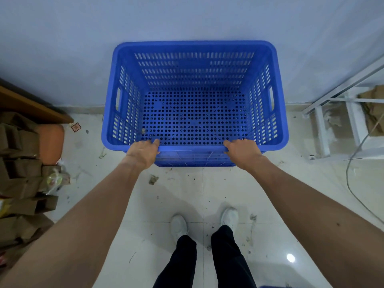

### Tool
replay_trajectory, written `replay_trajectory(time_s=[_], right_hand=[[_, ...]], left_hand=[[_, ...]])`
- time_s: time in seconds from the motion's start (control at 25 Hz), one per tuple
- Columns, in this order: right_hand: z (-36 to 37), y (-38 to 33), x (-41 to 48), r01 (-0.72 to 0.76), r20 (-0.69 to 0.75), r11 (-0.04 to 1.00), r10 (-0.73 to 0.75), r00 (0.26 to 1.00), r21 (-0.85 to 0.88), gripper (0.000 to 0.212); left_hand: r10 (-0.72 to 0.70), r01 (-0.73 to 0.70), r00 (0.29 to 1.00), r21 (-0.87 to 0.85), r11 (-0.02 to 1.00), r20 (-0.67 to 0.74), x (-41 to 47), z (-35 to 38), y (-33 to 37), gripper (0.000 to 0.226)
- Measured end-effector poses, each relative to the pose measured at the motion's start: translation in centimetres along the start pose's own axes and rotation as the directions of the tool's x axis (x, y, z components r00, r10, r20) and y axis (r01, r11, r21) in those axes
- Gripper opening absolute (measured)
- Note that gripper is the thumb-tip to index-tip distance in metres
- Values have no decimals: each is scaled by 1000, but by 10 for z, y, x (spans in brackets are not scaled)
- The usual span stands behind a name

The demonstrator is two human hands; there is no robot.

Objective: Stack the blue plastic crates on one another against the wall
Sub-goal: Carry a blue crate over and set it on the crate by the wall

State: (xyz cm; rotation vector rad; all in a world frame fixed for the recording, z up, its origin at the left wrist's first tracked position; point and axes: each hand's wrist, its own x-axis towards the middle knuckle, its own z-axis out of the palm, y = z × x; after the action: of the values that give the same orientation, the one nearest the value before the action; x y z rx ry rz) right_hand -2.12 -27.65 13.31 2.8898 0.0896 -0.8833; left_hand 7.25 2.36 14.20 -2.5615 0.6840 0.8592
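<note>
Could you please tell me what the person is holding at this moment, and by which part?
Both hands, left and right, grip the blue crate by its near long rim.

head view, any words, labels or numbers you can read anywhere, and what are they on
None can be read.
Small tag on the floor beside the orange stool: a red mark, too small and blurred to read.
Blue crate, held at its near rim by the left hand and right hand: no lettering visible.

Even, cool light; floor tile (291, 257) glare; wide-angle edge bending.
</note>
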Motion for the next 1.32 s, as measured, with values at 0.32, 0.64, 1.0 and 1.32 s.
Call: replay_trajectory(time_s=[0.32, 0.64, 1.0, 1.32], right_hand=[[-17, 12, -36, -22, 27, 977, 16, 999, 212, 42], [-101, 70, -94, -63, 102, 967, 39, 994, 245, 22], [-167, 87, -170, -132, -13, 936, 144, 990, 327, 36], [-129, 48, -278, -325, -34, 818, 386, 922, 475, 40]], left_hand=[[-39, 64, 994, -258, 964, 102, -37, -37, 21, 70], [-150, 171, 985, -547, 820, 83, -114, -127, 46, 76], [-159, 44, 977, -601, 798, -140, -186, -224, 54, 56], [172, -283, 955, -577, 766, -241, -226, -195, 101, 24]])
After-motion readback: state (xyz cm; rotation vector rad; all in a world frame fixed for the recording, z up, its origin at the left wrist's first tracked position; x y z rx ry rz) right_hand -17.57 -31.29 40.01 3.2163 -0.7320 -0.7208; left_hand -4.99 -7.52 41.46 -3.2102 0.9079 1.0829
